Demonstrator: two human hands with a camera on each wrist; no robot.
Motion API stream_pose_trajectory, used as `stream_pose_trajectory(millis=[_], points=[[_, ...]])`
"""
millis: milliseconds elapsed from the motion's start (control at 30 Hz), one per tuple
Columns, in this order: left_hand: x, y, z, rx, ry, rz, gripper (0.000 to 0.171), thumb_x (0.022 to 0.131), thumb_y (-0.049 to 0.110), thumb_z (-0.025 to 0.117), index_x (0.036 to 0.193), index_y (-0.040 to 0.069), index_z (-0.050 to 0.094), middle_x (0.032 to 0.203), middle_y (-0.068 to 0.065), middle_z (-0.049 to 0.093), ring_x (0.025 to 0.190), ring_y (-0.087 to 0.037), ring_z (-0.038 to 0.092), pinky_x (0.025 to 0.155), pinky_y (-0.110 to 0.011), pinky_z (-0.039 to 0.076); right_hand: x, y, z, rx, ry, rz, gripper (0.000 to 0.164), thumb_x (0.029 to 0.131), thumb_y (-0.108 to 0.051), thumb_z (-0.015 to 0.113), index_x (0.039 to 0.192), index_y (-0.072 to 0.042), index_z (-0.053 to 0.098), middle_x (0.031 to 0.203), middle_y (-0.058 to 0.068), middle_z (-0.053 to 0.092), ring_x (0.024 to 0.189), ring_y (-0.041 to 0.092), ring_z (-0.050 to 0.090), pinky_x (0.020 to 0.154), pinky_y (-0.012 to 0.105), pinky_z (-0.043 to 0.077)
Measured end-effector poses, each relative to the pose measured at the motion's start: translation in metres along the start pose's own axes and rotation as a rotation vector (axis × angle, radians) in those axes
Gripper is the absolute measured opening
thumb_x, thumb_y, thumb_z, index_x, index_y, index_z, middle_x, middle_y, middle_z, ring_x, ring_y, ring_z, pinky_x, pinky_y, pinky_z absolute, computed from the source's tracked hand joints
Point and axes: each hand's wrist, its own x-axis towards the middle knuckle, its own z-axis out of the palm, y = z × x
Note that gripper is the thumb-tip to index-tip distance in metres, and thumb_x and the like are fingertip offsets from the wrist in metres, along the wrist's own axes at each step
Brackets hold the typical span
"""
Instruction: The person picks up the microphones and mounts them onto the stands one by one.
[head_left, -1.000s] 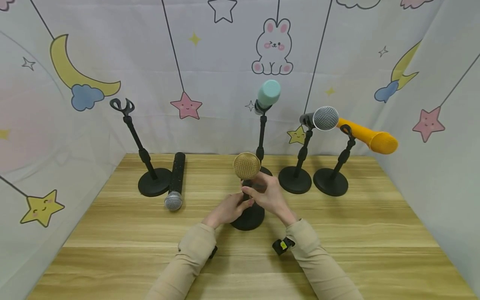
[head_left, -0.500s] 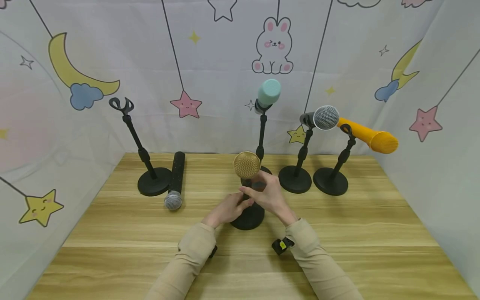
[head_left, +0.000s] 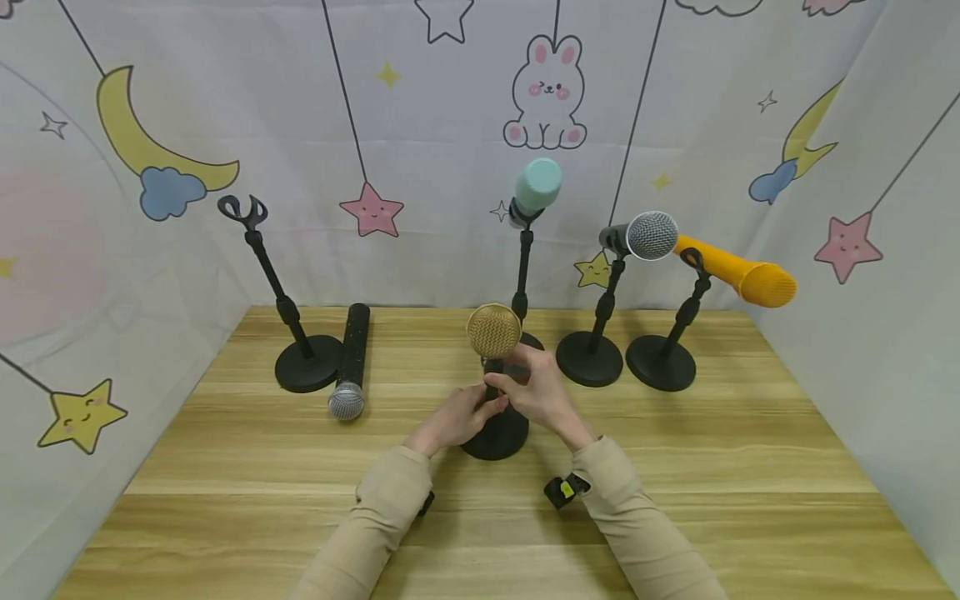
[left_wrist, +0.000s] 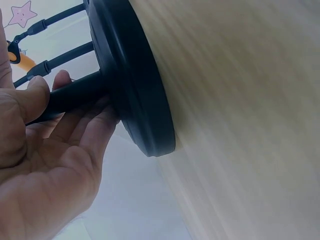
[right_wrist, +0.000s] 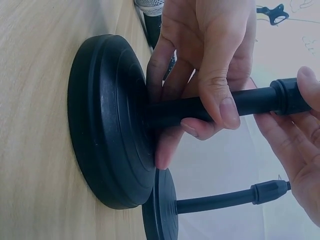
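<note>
On the counter: the nearest stand is set base-down, a gold-headed microphone at its top.
Left grip: clamped on the lower pole, apparently for steadying.
Right grip: clamped at the collar, seemingly for adjustment; a steady twist looks called for next.
Black microphone: laid beside a bare stand.
Rear stands: mint, silver-headed and orange microphones held aloft.

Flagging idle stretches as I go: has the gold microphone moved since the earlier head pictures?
No. In the head view, the gold microphone shows no visible shift in any direction against the far edge of the table.
</note>
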Motion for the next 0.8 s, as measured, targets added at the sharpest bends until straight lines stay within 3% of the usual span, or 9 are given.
stream_pose_trajectory(millis=[200,333,433,567,633,800], points=[[0.0004,0.0000,-0.0009,0.012,-0.003,0.002,0.035,0.108,0.032,0.046,0.104,0.001,0.064,0.102,-0.016,0.071,0.081,-0.017,0.060,0.073,-0.029,0.046,-0.0006,-0.0020,-0.0016,-0.008,-0.033,0.007,0.026,0.089,0.000,0.073,0.115,0.001,0.069,0.108,0.019,0.073,0.098,0.034,0.072,0.077,0.044,0.062],[0.0003,0.0000,-0.0010,0.013,-0.003,-0.012,0.036,0.108,0.032,0.046,0.100,0.001,0.063,0.097,-0.015,0.070,0.075,-0.015,0.054,0.069,-0.026,0.041,-0.0003,-0.0001,-0.0022,-0.006,-0.044,-0.010,0.025,0.090,-0.001,0.073,0.115,-0.001,0.070,0.108,0.018,0.073,0.099,0.033,0.072,0.078,0.040,0.062],[-0.0006,-0.0001,-0.0008,0.008,0.000,-0.007,0.036,0.108,0.031,0.047,0.115,0.000,0.064,0.105,-0.017,0.072,0.084,-0.019,0.064,0.076,-0.032,0.049,0.0005,0.0031,-0.0012,-0.017,-0.016,-0.040,0.027,0.087,-0.005,0.078,0.113,-0.001,0.070,0.105,0.017,0.073,0.096,0.031,0.072,0.078,0.041,0.062],[-0.0013,-0.0004,-0.0004,0.008,0.004,0.022,0.042,0.108,0.031,0.047,0.138,0.004,0.057,0.120,-0.018,0.071,0.109,-0.031,0.069,0.097,-0.046,0.053,0.0010,0.0051,0.0010,-0.024,0.043,-0.056,0.034,0.080,-0.007,0.085,0.109,-0.001,0.069,0.098,0.016,0.072,0.090,0.029,0.071,0.075,0.047,0.062],[-0.0010,-0.0006,-0.0002,0.009,0.003,0.022,0.043,0.108,0.031,0.047,0.139,0.004,0.057,0.121,-0.018,0.071,0.113,-0.032,0.069,0.100,-0.049,0.053,0.0008,0.0042,0.0014,-0.018,0.052,-0.054,0.035,0.080,-0.007,0.085,0.110,-0.001,0.069,0.096,0.016,0.072,0.089,0.029,0.071,0.074,0.045,0.062],[0.0001,-0.0006,0.0002,0.008,0.000,-0.009,0.042,0.107,0.034,0.047,0.133,0.003,0.060,0.118,-0.017,0.072,0.106,-0.030,0.070,0.093,-0.046,0.054,0.0006,0.0023,0.0016,-0.003,0.045,-0.045,0.033,0.082,-0.006,0.083,0.111,0.000,0.069,0.095,0.017,0.072,0.089,0.030,0.071,0.076,0.041,0.062]])
